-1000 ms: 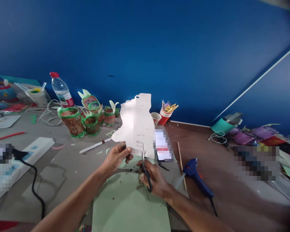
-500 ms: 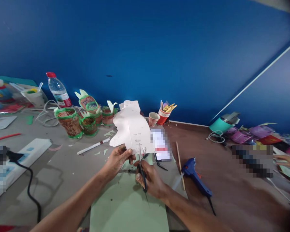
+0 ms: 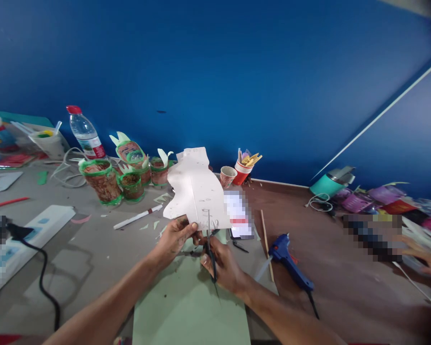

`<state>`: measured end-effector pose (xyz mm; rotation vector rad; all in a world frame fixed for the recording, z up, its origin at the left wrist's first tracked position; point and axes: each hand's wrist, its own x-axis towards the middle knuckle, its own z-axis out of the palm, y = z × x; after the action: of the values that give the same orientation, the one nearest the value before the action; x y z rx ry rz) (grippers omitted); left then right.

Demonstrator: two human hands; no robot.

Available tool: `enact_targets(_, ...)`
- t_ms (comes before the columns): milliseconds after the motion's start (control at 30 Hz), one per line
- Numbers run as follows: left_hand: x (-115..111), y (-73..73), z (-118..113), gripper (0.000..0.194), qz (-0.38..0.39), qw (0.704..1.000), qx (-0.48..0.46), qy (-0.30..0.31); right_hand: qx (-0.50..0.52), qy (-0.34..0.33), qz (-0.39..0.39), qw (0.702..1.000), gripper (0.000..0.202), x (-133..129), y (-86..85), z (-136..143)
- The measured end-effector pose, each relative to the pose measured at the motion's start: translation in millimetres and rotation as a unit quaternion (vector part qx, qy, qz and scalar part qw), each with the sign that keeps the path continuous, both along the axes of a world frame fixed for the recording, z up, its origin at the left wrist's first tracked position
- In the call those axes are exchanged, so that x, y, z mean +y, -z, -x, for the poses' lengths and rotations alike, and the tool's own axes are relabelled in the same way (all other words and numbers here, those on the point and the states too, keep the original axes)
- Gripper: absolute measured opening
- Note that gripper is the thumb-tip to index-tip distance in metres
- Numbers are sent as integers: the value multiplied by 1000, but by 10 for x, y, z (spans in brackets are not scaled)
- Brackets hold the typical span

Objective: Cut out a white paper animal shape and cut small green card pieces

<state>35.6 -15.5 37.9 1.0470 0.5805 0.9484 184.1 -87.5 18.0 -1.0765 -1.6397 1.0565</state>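
My left hand (image 3: 177, 235) pinches the lower left edge of a white paper cutout (image 3: 197, 191) with wavy sides and small pencil marks. In my right hand (image 3: 224, 263) is a pair of scissors (image 3: 211, 258) with dark handles. Their blades point up and meet the paper's lower edge; one blade lies over its face. My fingers partly cover the handles. Below both hands lies a pale green sheet (image 3: 187, 302). Behind the cutout's right edge is a phone (image 3: 240, 213) with a lit, partly blurred screen.
Green-rimmed brown pots (image 3: 100, 179) and a water bottle (image 3: 86, 136) stand back left. A white pen (image 3: 138, 217) and power strip (image 3: 32, 244) lie left. To the right are a wooden stick (image 3: 266, 244), a blue glue gun (image 3: 290, 261) and another person's hand (image 3: 425, 256). Paper cups (image 3: 228, 177) stand behind.
The scissors and my right hand have shifted very slightly against the paper. My left hand keeps its grip. At far right, the other person's hand has moved. The whole view has shifted slightly.
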Motion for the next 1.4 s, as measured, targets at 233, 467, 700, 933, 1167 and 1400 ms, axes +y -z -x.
enact_targets(233,-2,12,-7,32,1,1000,-9,1,9,-16,2,1000,23,-5,-1,6)
enact_targets(467,-10,-10,-8,32,-1,1000,1,-2,13,-19,-1,1000,29,-12,-50,18)
enact_targets(700,-9,-19,-5,33,-12,1000,10,0,13,-21,-4,1000,30,-1,-36,17)
enact_targets(933,2,10,-1,32,-17,1000,10,2,14,-16,-7,1000,26,-5,-64,22)
enact_targets(1167,-11,-27,-5,32,-11,1000,5,-4,7,-7,-8,1000,28,-6,-9,-6)
enact_targets(1400,4,11,-5,32,-13,1000,8,-9,2,-4,-11,1000,27,-1,11,-1)
